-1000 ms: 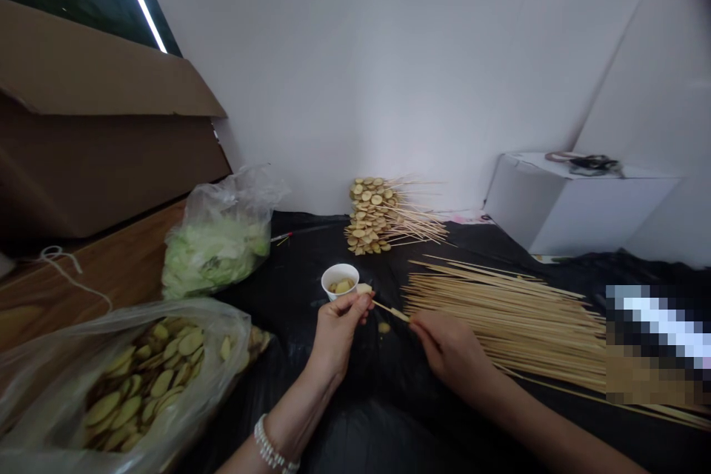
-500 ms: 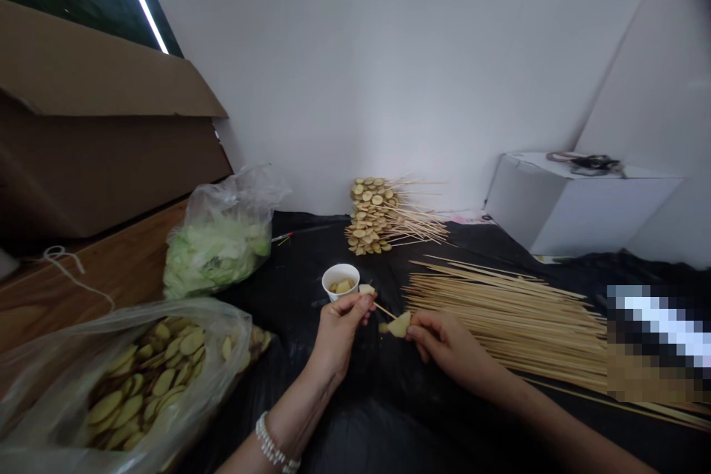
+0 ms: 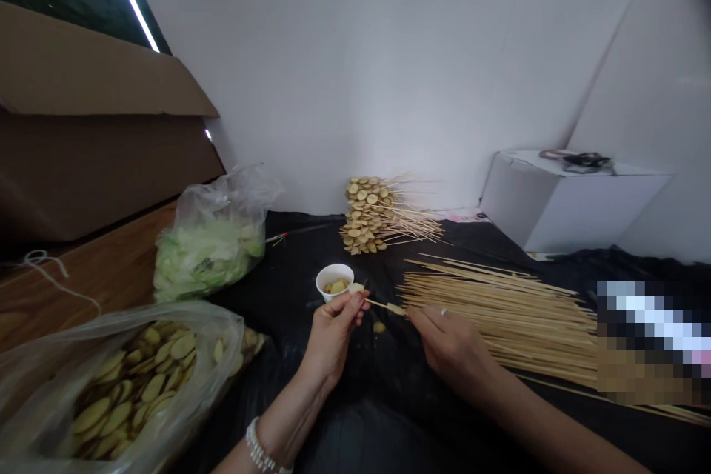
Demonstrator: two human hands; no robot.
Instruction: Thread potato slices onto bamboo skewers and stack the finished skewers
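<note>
My left hand [image 3: 333, 335] pinches a thin wooden skewer [image 3: 383, 305], and a small pale piece [image 3: 355, 287] sits at its tip beside the cup. A flat yellowish slice [image 3: 396, 309] lies along the skewer, right at the fingertips of my right hand [image 3: 451, 344], which grips the skewer's far part. A white paper cup [image 3: 334, 280] holding yellow chunks stands just beyond my left hand. One loose yellow scrap [image 3: 378, 326] lies on the black plastic sheet [image 3: 389, 415] below the skewer.
To the right lies a bundle of bare skewers [image 3: 500, 318]. Finished skewers of slices [image 3: 366, 215] are stacked at the back. At left are a clear bag of yellowish slices [image 3: 144, 385], a bag of pale greens [image 3: 208, 255] and a cardboard box [image 3: 94, 118].
The slice my right hand held up below the skewer now lies along the skewer. My right hand has shifted slightly up and right, and the view has moved a little.
</note>
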